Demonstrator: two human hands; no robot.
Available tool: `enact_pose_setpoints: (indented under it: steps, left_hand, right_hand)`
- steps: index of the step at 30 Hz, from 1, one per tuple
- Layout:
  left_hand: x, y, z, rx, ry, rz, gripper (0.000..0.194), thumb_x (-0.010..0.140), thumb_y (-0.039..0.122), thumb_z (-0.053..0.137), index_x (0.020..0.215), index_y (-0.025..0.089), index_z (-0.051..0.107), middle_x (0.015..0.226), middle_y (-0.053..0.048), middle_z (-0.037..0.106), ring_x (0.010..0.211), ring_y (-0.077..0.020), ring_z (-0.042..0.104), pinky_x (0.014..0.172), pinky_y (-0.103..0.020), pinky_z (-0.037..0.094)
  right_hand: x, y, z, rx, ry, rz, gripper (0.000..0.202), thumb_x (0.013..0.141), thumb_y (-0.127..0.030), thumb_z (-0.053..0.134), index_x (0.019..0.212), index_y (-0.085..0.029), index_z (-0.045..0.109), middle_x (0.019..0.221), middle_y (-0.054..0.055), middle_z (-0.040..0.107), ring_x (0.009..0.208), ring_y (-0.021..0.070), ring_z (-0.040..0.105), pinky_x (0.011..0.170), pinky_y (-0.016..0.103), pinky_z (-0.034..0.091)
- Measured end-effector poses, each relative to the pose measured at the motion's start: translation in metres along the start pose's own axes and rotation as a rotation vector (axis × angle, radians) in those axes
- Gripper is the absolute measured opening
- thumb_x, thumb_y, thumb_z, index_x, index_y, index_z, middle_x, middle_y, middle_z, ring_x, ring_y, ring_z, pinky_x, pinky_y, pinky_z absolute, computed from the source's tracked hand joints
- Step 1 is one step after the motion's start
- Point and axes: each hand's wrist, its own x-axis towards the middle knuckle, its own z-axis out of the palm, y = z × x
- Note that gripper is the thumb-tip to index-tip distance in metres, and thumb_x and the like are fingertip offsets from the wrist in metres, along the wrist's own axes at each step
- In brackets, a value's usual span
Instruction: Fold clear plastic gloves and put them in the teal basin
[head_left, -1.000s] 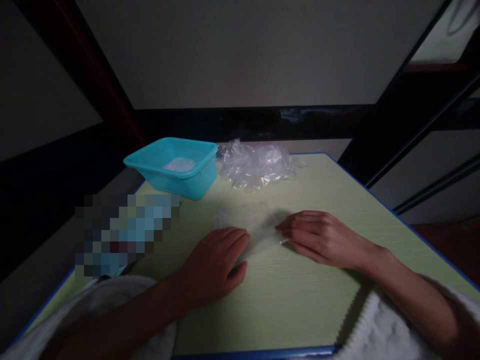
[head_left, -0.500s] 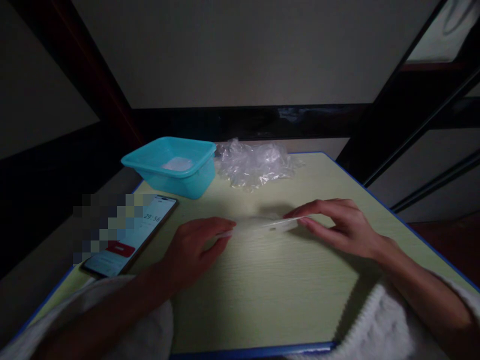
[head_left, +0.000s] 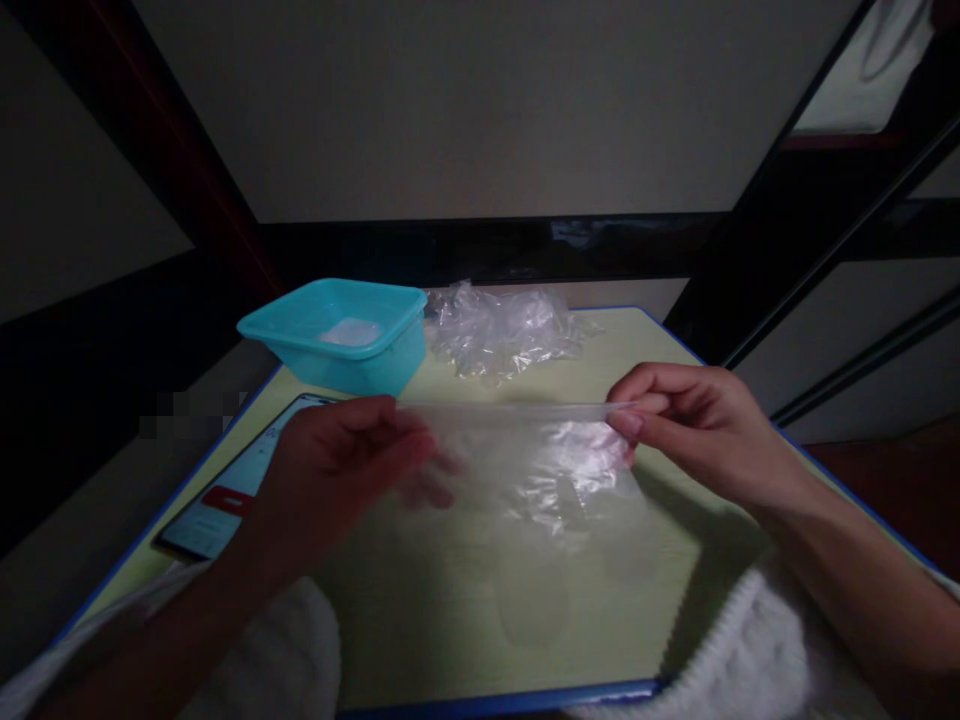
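A thin, clear plastic bag [head_left: 566,490] hangs above the table between my hands, its straight top edge stretched level. My left hand [head_left: 349,450] pinches the left end of that edge; some of its fingers show blurred through the plastic. At the right end, my right hand [head_left: 667,415] grips the edge between thumb and fingers. Light glints off wrinkles on the bag's right half. Its lower outline is faint against the tabletop, with a rounded shape visible near the bottom.
Behind the bag, a heap of crumpled clear plastic [head_left: 510,330] lies on the pale, blue-edged table [head_left: 600,665]. To its left stands a turquoise basin [head_left: 337,365] with something whitish inside. A phone [head_left: 199,515] lies at the left edge, partly behind my left hand.
Both hands have raised the bag's edge and turned it from nearly flat to hanging down facing me. My left hand has moved left, now covering part of the phone.
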Motion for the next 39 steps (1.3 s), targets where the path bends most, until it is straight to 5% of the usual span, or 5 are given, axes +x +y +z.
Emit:
enact_pose_setpoints:
  steps: [6, 9, 15, 22, 39]
  left_hand:
    - [0.024, -0.042, 0.007, 0.031, -0.049, -0.356, 0.02, 0.063, 0.035, 0.061, 0.06, 0.015, 0.059, 0.059, -0.001, 0.065, 0.051, -0.0143, 0.061, 0.045, -0.021, 0.043]
    - [0.029, -0.059, 0.012, 0.09, -0.039, -0.406, 0.021, 0.06, 0.035, 0.06, 0.053, 0.015, 0.055, 0.046, 0.004, 0.053, 0.042, -0.0089, 0.049, 0.042, -0.019, 0.035]
    - [0.031, -0.06, 0.015, 0.121, -0.042, -0.413, 0.022, 0.058, 0.032, 0.06, 0.049, 0.015, 0.051, 0.042, 0.006, 0.045, 0.039, -0.0067, 0.039, 0.04, -0.017, 0.025]
    - [0.031, -0.059, 0.017, 0.117, -0.048, -0.434, 0.02, 0.06, 0.031, 0.06, 0.051, 0.015, 0.052, 0.045, 0.006, 0.048, 0.042, -0.0074, 0.042, 0.042, -0.017, 0.03]
    - [0.031, -0.058, 0.011, 0.067, -0.099, -0.449, 0.023, 0.06, 0.034, 0.066, 0.056, 0.015, 0.054, 0.046, 0.005, 0.053, 0.042, -0.0075, 0.045, 0.043, -0.017, 0.031]
  right_hand:
    - [0.016, 0.039, 0.006, 0.142, -0.029, 0.4, 0.03, 0.056, -0.034, 0.08, 0.065, -0.015, 0.059, 0.049, -0.004, 0.06, 0.045, 0.0056, 0.054, 0.05, 0.018, 0.046]
    - [0.019, 0.055, 0.008, 0.133, -0.057, 0.471, 0.03, 0.057, -0.034, 0.079, 0.064, -0.014, 0.058, 0.05, -0.004, 0.06, 0.049, 0.0071, 0.056, 0.052, 0.02, 0.046]
    - [0.023, 0.067, 0.007, 0.084, -0.028, 0.433, 0.02, 0.063, -0.025, 0.073, 0.067, -0.014, 0.057, 0.051, -0.003, 0.059, 0.047, 0.0065, 0.052, 0.051, 0.021, 0.044]
    - [0.027, 0.071, 0.006, -0.035, 0.061, 0.28, 0.014, 0.064, -0.015, 0.067, 0.07, -0.015, 0.054, 0.049, -0.006, 0.055, 0.043, 0.0057, 0.048, 0.044, 0.021, 0.037]
    - [0.026, 0.074, 0.001, 0.064, 0.016, 0.377, 0.023, 0.062, -0.021, 0.072, 0.073, -0.016, 0.051, 0.052, -0.003, 0.061, 0.046, 0.0073, 0.054, 0.051, 0.024, 0.047]
